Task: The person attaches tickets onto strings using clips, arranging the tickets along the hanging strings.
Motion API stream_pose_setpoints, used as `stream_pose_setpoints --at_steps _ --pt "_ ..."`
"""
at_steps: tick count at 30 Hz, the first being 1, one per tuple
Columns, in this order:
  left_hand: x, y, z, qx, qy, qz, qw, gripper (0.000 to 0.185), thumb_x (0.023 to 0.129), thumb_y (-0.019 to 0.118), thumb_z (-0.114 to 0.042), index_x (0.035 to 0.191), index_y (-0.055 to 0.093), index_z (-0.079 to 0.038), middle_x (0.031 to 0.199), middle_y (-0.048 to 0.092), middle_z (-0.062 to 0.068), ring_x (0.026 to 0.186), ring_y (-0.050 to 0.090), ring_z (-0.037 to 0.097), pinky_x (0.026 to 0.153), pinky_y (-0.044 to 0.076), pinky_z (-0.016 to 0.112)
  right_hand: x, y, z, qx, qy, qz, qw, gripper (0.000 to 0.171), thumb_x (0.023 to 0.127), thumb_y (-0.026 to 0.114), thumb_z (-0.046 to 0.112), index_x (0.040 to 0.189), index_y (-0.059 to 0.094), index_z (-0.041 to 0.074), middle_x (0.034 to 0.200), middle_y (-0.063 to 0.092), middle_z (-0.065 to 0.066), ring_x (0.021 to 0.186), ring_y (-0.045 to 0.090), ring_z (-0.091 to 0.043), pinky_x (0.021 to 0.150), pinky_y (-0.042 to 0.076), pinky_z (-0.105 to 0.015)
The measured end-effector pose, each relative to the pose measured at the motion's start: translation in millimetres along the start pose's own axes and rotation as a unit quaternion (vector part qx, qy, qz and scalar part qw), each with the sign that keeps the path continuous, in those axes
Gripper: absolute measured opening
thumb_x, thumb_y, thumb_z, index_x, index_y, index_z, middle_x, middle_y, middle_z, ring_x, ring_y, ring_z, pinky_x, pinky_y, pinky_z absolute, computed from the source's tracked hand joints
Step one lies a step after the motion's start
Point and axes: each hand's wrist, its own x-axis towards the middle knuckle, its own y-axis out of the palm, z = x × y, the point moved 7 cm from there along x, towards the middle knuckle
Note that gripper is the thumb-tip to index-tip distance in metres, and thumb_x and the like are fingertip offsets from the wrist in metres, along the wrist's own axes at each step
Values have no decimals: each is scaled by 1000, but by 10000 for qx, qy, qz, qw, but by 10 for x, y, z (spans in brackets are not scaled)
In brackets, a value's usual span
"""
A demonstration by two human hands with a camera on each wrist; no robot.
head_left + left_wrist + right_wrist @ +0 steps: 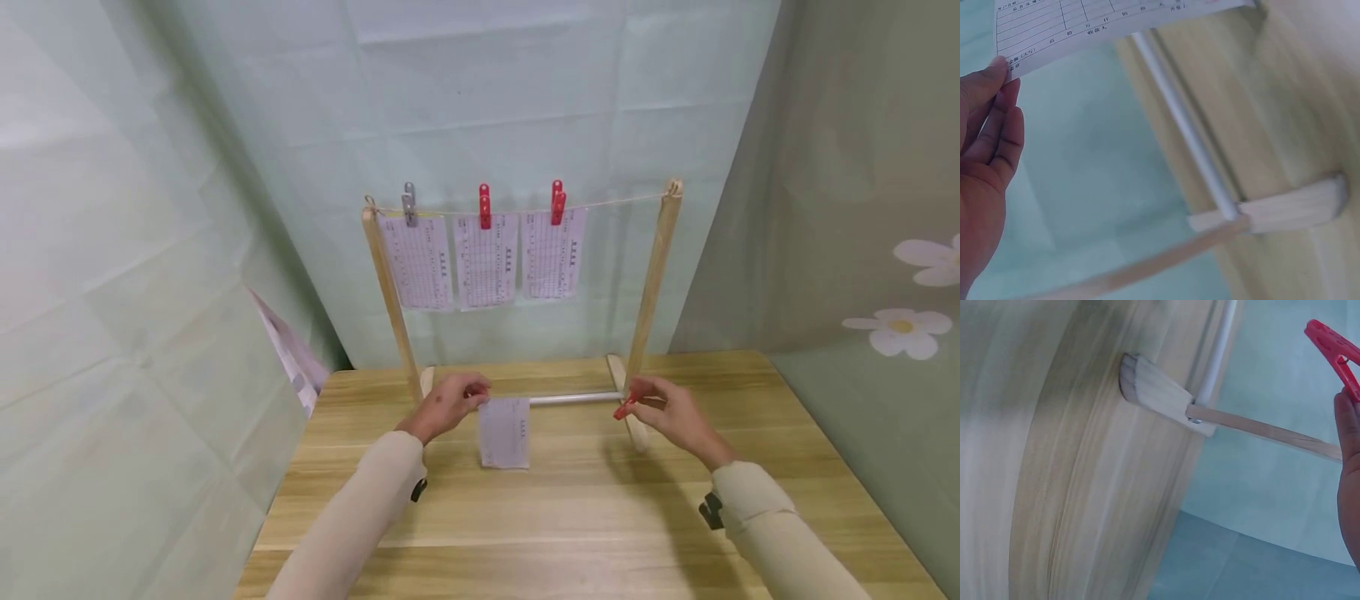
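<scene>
The left hand (447, 406) pinches the top corner of a printed paper slip (504, 432) between thumb and fingertips, so the sheet hangs down in front of the desk's back edge, its lower end close to the wooden top; the left wrist view shows the fingers (991, 119) closed on the sheet's corner. The right hand (670, 410) grips a red clothespin (623, 408) with curled fingers, just in front of the right foot of the wooden drying rack (654, 275); from the right wrist view the red clothespin juts up past the fingers, clear of the rack.

Between the two hands runs the rack's metal crossbar (573, 398), low along the back of the desk (600, 508). Up on the rack's string (615, 201) hang three more printed sheets (484, 260) side by side, the left one held by a grey clothespin (408, 203), the middle and right ones each by a red peg (484, 206). The stretch of string toward the right post is bare. Pale green cloth (487, 92) hangs behind the desk, and a flowered cloth (900, 325) drapes the right side
</scene>
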Motion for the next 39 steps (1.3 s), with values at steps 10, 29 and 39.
stream_pose_setpoints --at_steps 10,29,39 --pt "252 -186 -342 26 254 -108 9996 14 94 69 -6 108 71 -5 97 72 3 92 68 16 79 56 30 36 -102 109 -3 -269 -406 9988 44 86 73 -9 127 57 -13 112 64 -31 100 68 -28 84 54 -20" --pt "535 -467 -857 242 1028 -542 9929 13 92 71 -5 105 73 -2 99 74 9 90 70 18 78 56 26 104 -250 248 -218 -320 -392 9985 44 82 76 -10 122 59 -14 110 67 -30 97 67 -40 81 51 -12" --pt "619 -578 -1075 307 1266 -705 9890 12 91 72 -5 103 73 -2 96 74 7 89 69 17 78 55 23 200 -496 450 -530 -426 -456 9966 47 83 76 -7 126 59 -10 110 67 -29 92 68 -11 76 51 -11"
